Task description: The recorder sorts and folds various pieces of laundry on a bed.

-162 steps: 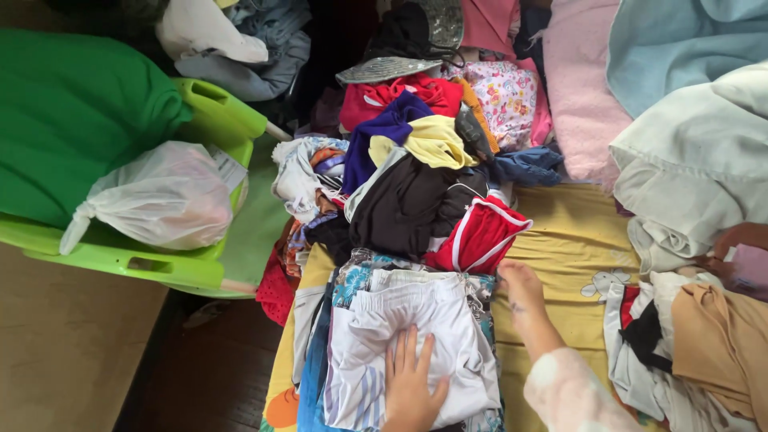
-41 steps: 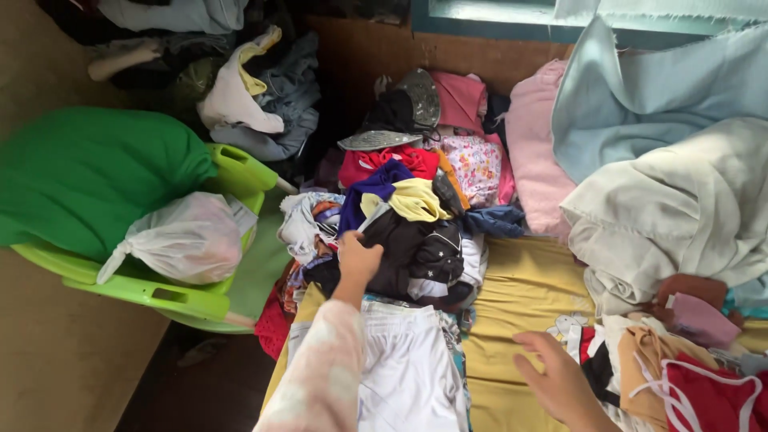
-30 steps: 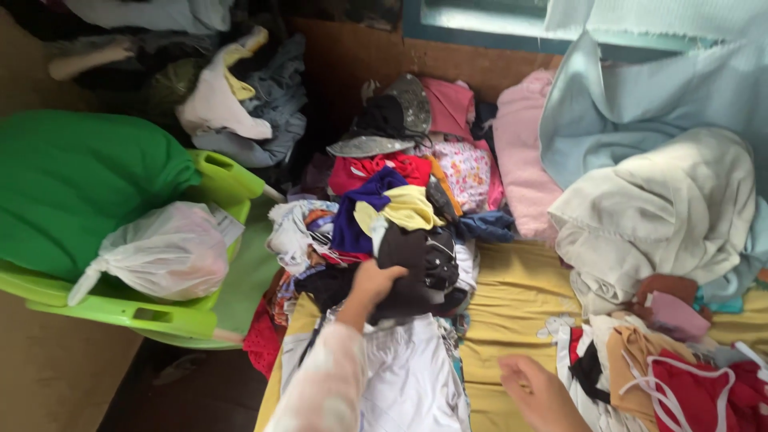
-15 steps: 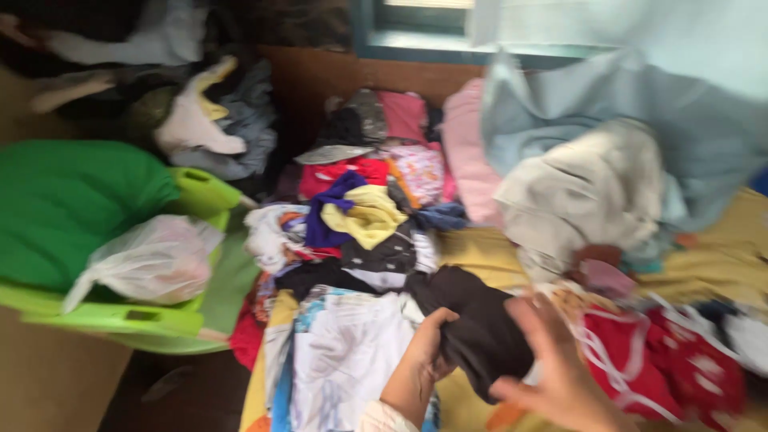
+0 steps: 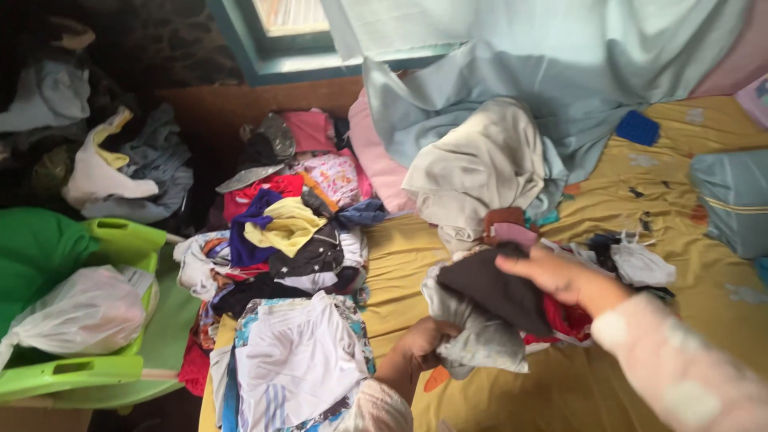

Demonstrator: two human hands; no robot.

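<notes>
At the far left a lime-green plastic chair holds a tied white plastic bag and a green bundle. The bag sits near the seat's front edge and looks as though a knock could tip it to the floor.

Next comes a heap of mixed clothes piled at the edge of a bed covered in a yellow sheet. A yellow top lies loose near its peak. Below the heap is a flat stack topped by white shorts. The heap leans toward that stack, so a stray sleeve or a tug on a buried piece could pull loose garments down over the folded ones, or off the bed's edge.

In the middle, the left hand is closed around the lower bunch of a dark garment with a grey lining, held just above the sheet. The right hand, in a pale pink sleeve, pinches the garment's upper edge with curled fingers. The cloth hangs crumpled between them; it could catch on the red clothes just beneath it and drag them along.

To the right, a cream blanket and a pale blue sheet slump from the window side onto the bed, near enough to slide over the sorted pieces.
</notes>
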